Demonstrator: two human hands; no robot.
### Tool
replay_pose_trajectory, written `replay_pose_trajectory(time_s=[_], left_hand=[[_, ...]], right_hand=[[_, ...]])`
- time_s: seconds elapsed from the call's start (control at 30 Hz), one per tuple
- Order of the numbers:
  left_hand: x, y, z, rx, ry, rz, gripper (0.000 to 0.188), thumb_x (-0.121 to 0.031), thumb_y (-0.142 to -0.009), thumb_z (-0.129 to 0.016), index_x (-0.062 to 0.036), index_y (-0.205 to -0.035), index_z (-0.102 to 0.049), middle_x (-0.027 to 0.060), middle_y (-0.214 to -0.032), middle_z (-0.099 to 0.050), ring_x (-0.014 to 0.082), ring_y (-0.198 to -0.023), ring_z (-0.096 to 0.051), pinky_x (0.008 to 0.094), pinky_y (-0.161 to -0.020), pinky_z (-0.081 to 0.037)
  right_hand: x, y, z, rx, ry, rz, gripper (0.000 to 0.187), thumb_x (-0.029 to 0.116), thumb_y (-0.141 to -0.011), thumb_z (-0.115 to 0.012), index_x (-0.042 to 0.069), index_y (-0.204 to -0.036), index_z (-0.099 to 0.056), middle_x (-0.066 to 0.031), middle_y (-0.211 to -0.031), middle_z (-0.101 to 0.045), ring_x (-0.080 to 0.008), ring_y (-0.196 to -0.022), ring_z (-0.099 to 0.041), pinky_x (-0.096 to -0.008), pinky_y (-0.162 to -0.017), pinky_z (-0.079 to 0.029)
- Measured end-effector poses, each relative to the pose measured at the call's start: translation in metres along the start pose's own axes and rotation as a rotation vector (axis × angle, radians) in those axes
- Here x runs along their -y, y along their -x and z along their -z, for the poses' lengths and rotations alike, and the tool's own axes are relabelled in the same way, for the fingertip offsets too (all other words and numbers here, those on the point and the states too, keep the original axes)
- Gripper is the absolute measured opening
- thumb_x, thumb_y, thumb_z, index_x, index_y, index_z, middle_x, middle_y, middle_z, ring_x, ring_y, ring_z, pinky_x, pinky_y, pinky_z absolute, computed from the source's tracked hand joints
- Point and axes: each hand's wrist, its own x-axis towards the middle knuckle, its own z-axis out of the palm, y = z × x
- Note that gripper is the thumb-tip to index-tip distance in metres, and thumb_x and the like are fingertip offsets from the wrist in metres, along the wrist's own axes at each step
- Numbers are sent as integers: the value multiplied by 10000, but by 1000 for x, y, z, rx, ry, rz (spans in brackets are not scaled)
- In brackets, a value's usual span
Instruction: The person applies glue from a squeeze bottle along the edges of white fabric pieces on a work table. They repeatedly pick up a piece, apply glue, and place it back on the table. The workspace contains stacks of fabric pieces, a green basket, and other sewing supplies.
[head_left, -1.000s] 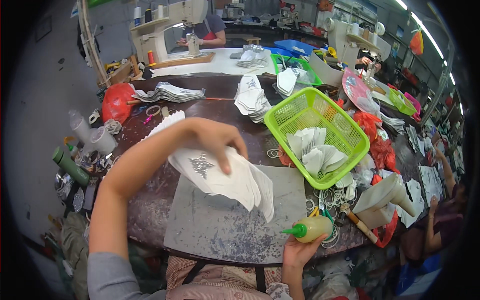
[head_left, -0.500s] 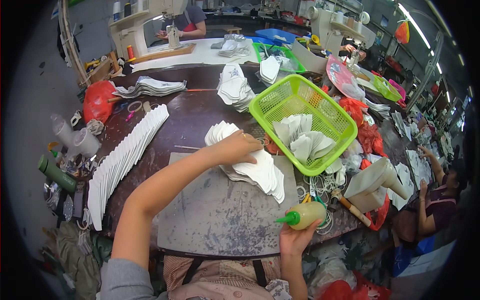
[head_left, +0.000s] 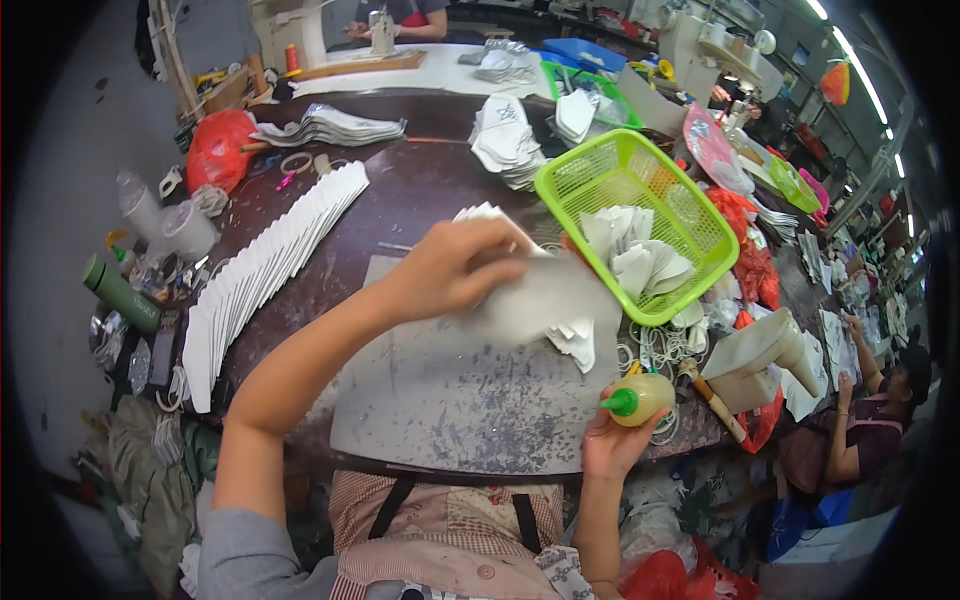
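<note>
Though green-tipped, yellowish bottle [head_left: 652,397] (rounded).

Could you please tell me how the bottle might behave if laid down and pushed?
The bottle would probably roll, since its body looks rounded. The tapered green nozzle might make it swing in a curve. Its yellowish body appears filled, so it may feel fairly heavy for its size.

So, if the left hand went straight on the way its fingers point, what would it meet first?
Past the blurred white piece it holds, the left hand would probably meet the left side of the green basket, though depth is unclear; it might pass above.
</note>
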Motion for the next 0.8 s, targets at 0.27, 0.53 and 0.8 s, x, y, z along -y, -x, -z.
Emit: replay_pose_trajectory(time_s=[0.27, 0.53, 0.8], left_hand=[[27, 151, -6, 529, -169, 100, 312, -330, -808, -759, -102, -1009, -688, 62, -888, -574, 250, -904, -552, 370, -867, -389], [45, 138, -11, 570, -182, 58, 430, -420, -782, -746, -94, -1018, -595, 76, -955, -533, 275, -958, -527, 394, -868, -391], [39, 145, -9, 555, -309, 26, 447, -421, -754, -760, -86, -981, -569, 73, -978, -516, 264, -967, -514, 391, -867, -400]], right_hand=[[-25, 11, -10, 22, 492, -53, 577, 413, -936, -636, 84, -1372, -452, -86, -1272, -571, -267, -1168, -570, -457, -1019, -464], [-50, 1, -50, 102, 942, -135, 453, 273, -918, -708, -49, -1186, -536, -111, -1093, -626, -202, -990, -645, -360, -880, -538], [-59, 1, -54, 81, 1002, -131, 461, 295, -906, -724, -39, -1169, -548, -95, -1042, -637, -174, -915, -645, -316, -807, -540]])
